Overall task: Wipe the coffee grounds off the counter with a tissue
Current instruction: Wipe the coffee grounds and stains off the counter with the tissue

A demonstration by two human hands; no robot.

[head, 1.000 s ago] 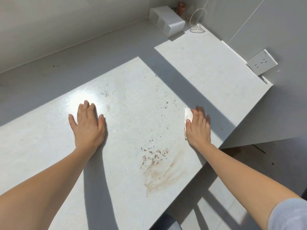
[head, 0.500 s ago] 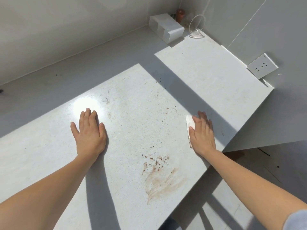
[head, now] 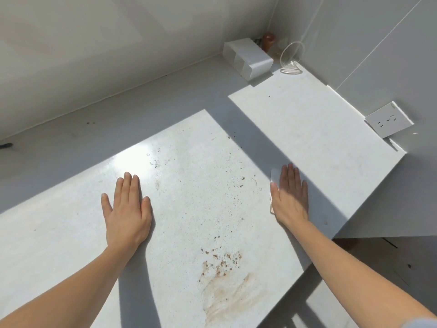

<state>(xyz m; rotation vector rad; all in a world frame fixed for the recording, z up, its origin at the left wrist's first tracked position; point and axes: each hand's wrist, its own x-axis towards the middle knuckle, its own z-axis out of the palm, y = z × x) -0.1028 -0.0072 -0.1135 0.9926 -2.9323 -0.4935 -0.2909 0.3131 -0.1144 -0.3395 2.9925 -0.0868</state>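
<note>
A white counter (head: 307,129) fills the view, half in sun and half in shadow. Brown coffee grounds (head: 222,256) lie scattered near the front edge, above a pale brown smear (head: 227,294); finer specks (head: 241,184) dot the middle. My right hand (head: 289,197) lies flat on a folded white tissue (head: 275,177), which peeks out at its left side and is pressed to the counter to the right of the grounds. My left hand (head: 127,209) rests flat on the counter, fingers together, holding nothing.
A white box (head: 248,58) stands in the far corner with a brown jar (head: 268,41) behind it and a clear glass object (head: 292,59) beside it. A wall socket (head: 389,121) sits on the right wall. The counter's front edge drops off at the lower right.
My right hand with the tissue has slid a little further away and to the right, into the shadow band. My left hand has kept its place. The camera has tilted upward.
</note>
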